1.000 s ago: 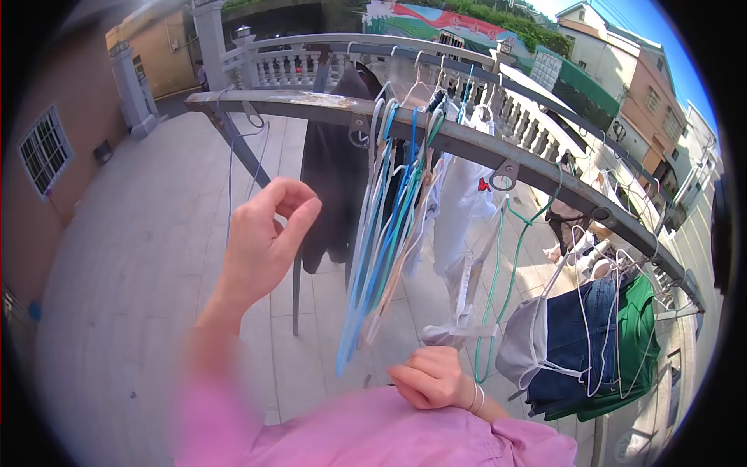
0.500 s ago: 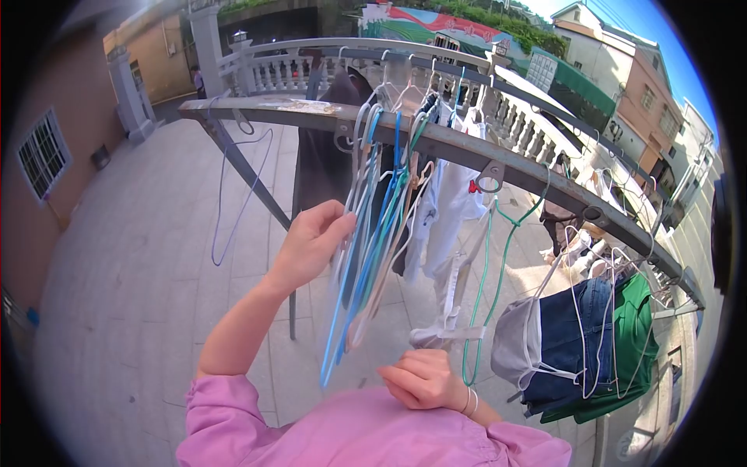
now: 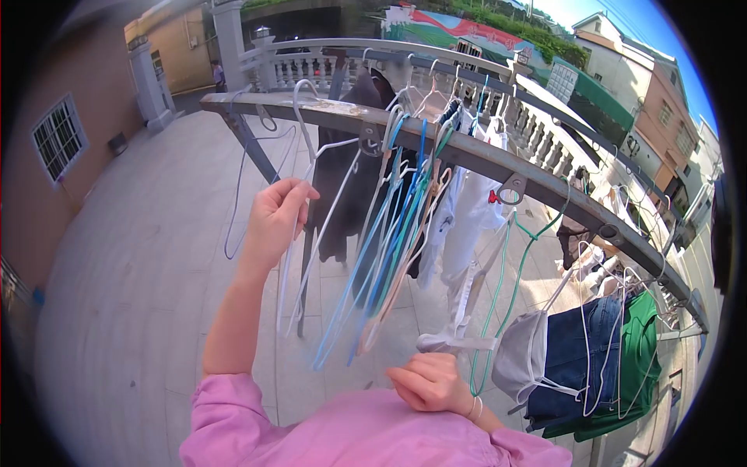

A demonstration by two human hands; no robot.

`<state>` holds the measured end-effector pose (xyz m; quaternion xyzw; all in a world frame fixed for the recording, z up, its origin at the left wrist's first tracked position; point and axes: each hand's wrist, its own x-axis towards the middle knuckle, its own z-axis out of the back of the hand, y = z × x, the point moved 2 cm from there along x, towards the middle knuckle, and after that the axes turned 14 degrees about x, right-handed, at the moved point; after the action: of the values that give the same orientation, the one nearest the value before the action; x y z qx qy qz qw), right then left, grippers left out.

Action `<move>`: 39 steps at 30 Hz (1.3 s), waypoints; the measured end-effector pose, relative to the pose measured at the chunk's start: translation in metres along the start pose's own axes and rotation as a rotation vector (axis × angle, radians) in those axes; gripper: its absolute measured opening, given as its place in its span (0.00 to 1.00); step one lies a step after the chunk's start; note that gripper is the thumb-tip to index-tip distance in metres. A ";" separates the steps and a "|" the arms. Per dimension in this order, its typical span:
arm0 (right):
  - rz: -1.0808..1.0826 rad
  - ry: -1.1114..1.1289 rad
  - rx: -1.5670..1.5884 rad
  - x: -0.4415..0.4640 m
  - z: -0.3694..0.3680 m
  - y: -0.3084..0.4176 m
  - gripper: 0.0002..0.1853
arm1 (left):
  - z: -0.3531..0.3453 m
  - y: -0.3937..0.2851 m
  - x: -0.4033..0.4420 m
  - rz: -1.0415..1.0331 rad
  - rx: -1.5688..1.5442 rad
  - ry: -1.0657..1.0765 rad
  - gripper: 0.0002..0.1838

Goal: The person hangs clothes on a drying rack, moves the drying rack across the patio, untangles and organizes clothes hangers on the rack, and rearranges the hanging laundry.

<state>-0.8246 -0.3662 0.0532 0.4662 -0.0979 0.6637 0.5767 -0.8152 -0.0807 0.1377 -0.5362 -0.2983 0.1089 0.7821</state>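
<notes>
My left hand (image 3: 282, 216) is closed on a white wire hanger (image 3: 331, 206), pinching it by its side. The hanger's hook stands up at the grey metal bar (image 3: 467, 148); whether it touches the bar I cannot tell. To the right, a bunch of blue, green, white and pinkish hangers (image 3: 389, 257) hangs close together from the bar. My right hand (image 3: 432, 381) is curled into a loose fist at chest height, and the inside of the fist is hidden. Just behind it hangs a whitish strap-like piece of cloth (image 3: 459, 343).
A lone purple hanger (image 3: 236, 210) hangs at the bar's left end. Dark clothes (image 3: 336, 210) and white garments (image 3: 475, 210) hang behind. At right are a grey cap (image 3: 517, 354), jeans (image 3: 580, 358) and a green garment (image 3: 642, 342). A balustrade (image 3: 311, 66) stands beyond.
My left hand has moved left and up, drawing a white hanger away from the bunch. My right hand stays curled at my chest. The view has shifted slightly.
</notes>
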 end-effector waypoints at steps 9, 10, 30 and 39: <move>-0.023 0.011 -0.002 0.000 0.000 -0.007 0.12 | 0.039 0.039 0.030 0.040 0.128 -0.165 0.13; -0.023 0.007 -0.006 -0.002 0.000 -0.009 0.12 | 0.044 0.041 0.031 0.044 0.161 -0.177 0.13; -0.013 0.022 -0.011 0.002 -0.002 -0.022 0.10 | 0.018 -0.034 -0.029 -0.336 0.848 -0.273 0.09; -0.011 0.040 0.003 0.004 -0.001 -0.021 0.10 | -0.060 0.013 -0.009 -0.046 0.044 0.312 0.10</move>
<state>-0.8066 -0.3563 0.0471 0.4542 -0.0828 0.6698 0.5815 -0.7853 -0.1264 0.1082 -0.5224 -0.1830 0.0130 0.8327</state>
